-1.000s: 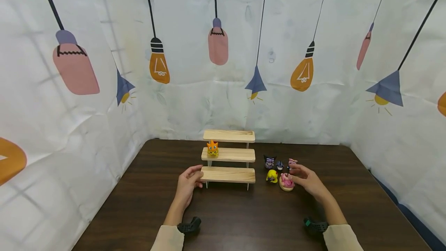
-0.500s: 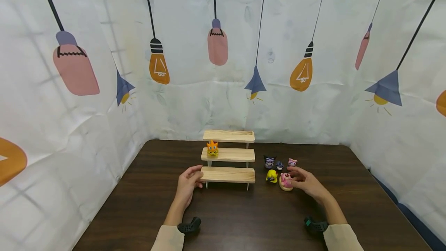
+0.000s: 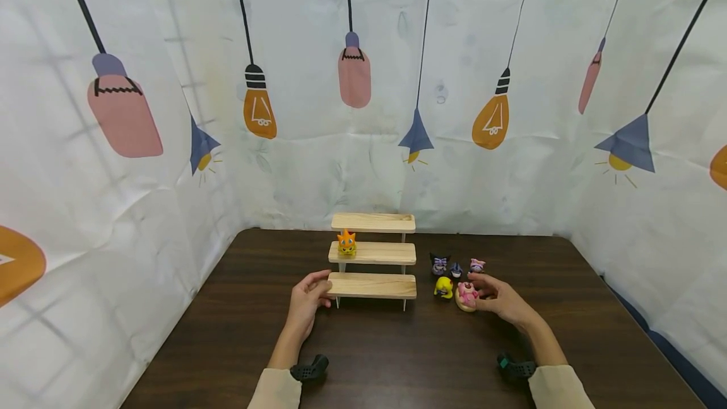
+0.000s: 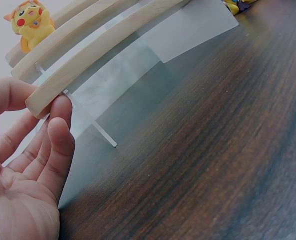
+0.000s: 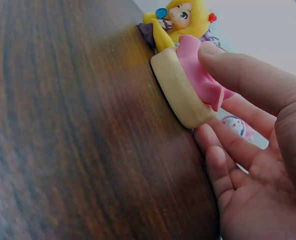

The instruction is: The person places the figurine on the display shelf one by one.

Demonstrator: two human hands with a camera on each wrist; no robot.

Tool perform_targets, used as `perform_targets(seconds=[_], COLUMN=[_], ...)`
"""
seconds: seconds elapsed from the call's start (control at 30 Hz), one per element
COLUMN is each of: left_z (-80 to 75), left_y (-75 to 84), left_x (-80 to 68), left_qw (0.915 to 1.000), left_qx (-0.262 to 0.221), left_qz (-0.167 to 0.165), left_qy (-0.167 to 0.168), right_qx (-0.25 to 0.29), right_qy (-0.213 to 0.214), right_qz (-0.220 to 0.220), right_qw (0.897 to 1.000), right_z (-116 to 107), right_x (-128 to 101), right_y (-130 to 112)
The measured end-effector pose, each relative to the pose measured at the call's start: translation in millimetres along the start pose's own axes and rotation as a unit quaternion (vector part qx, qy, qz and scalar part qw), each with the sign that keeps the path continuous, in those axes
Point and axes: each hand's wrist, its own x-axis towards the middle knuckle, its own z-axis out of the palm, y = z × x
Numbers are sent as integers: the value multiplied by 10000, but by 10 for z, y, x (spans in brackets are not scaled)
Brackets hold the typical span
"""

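2 hands are in my head view, both low on the dark wooden table (image 3: 397, 358). My left hand (image 3: 305, 303) holds the left end of the bottom step of the 3-step wooden riser (image 3: 373, 256). The left wrist view shows the thumb above that board's end and the fingers (image 4: 58, 135) curled up beneath it, so the grip is narrow and closed on the board.

My right hand (image 3: 500, 298) holds the pink figure on a cream base (image 3: 467, 296), which stands on the table just right of the riser's bottom step. In the right wrist view the thumb presses on the pink top and the fingers (image 5: 222, 150) wrap under the cream base (image 5: 180, 87), which still meets the table along its lower edge.

1 orange figure (image 3: 346, 242) stands at the left end of the riser's middle step. The top and bottom steps carry nothing I can see.

4 further figures lie near my right hand: a yellow figure (image 3: 443, 286) just left of the pink one, and behind them a dark purple figure (image 3: 439, 263), a small dark blue figure (image 3: 456, 269) and a small pink-and-white figure (image 3: 476, 265). Printed curtain (image 3: 363, 81) with lamp motifs encloses the table on 3 sides.
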Motion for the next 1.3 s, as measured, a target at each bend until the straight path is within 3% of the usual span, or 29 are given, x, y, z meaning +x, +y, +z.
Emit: perform_targets(seconds=[0.77, 1.3], left_z=[16, 6], left_y=[5, 2], left_x=[-1, -11], left_qw=[9999, 9999], left_qx=[36, -41], left_qz=[92, 121], left_qy=[-41, -43], right_qx=[-252, -761], right_qy=[41, 98], right_qz=[95, 98], right_qw=[9996, 9970], right_z=[15, 54], right_x=[4, 26], right_y=[-22, -43])
